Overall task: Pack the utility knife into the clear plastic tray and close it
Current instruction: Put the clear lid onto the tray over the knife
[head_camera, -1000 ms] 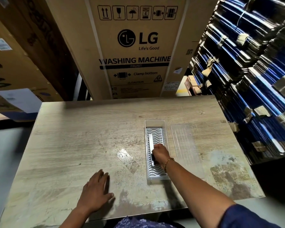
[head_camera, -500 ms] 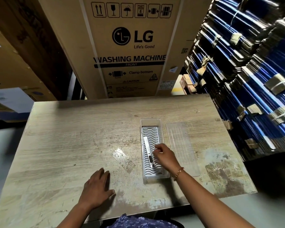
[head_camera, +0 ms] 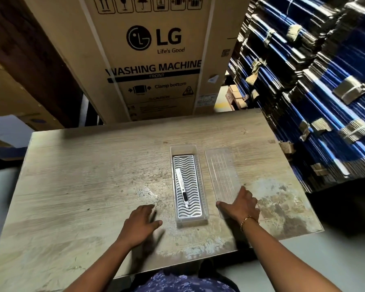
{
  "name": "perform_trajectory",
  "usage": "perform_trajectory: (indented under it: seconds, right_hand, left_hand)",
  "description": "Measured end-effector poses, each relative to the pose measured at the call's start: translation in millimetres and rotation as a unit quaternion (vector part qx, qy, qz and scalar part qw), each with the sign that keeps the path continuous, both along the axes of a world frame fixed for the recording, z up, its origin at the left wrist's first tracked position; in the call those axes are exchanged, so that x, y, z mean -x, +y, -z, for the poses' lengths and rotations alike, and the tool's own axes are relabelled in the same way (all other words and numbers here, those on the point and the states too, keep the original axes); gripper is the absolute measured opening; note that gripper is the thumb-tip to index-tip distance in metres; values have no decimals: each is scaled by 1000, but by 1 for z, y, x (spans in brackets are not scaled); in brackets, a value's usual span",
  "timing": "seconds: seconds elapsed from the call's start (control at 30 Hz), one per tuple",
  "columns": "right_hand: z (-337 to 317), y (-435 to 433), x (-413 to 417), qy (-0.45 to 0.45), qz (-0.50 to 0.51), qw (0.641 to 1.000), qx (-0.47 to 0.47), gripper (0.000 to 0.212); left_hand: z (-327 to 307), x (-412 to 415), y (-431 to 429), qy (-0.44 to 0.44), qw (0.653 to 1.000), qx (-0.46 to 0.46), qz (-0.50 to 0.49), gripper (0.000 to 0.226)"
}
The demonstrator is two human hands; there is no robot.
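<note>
Released by the right hand (head_camera: 239, 205), which now rests spread and empty on the near end of the clear lid (head_camera: 222, 175), the utility knife (head_camera: 182, 187) lies inside the clear plastic tray (head_camera: 196, 221). Left of the tray, the left hand (head_camera: 140, 225) lies flat and empty on the table (head_camera: 82, 175). Beyond the tray stands a cardboard box (head_camera: 154, 60).
</note>
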State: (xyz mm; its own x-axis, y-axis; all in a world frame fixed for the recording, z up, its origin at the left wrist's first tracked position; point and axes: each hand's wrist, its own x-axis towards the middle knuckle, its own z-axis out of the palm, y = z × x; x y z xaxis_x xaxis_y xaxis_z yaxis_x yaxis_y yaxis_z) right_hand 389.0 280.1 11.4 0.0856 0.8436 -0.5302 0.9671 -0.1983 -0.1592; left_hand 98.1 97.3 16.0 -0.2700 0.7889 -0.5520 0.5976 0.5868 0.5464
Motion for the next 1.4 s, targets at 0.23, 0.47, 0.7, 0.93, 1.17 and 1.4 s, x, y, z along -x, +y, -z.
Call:
perform_trajectory:
  seconds: [0.23, 0.47, 0.7, 0.93, 1.17, 1.4]
  right_hand:
    - [2, 23, -14, 46, 85, 995, -20, 75]
    - [-63, 25, -8, 500, 277, 818, -57, 26]
    - [-41, -14, 61, 432, 121, 893, 30, 31]
    - [-14, -20, 70, 343, 78, 936, -14, 27]
    - [-19, 9, 58, 231, -222, 947, -1, 93]
    - [-32, 29, 59, 10, -440, 898, -12, 111]
  left_hand:
    - [-10, -9, 7, -104, 989, -28, -98, 53]
    - [-36, -29, 52, -194, 962, -108, -157, 24]
    - [-33, -48, 81, -245, 944, -93, -202, 43]
    - [-12, -44, 74, -51, 987, -95, -120, 49]
    - [-6, -29, 75, -15, 995, -100, 14, 96]
    - [-13, -13, 85, 192, 941, -19, 278, 112]
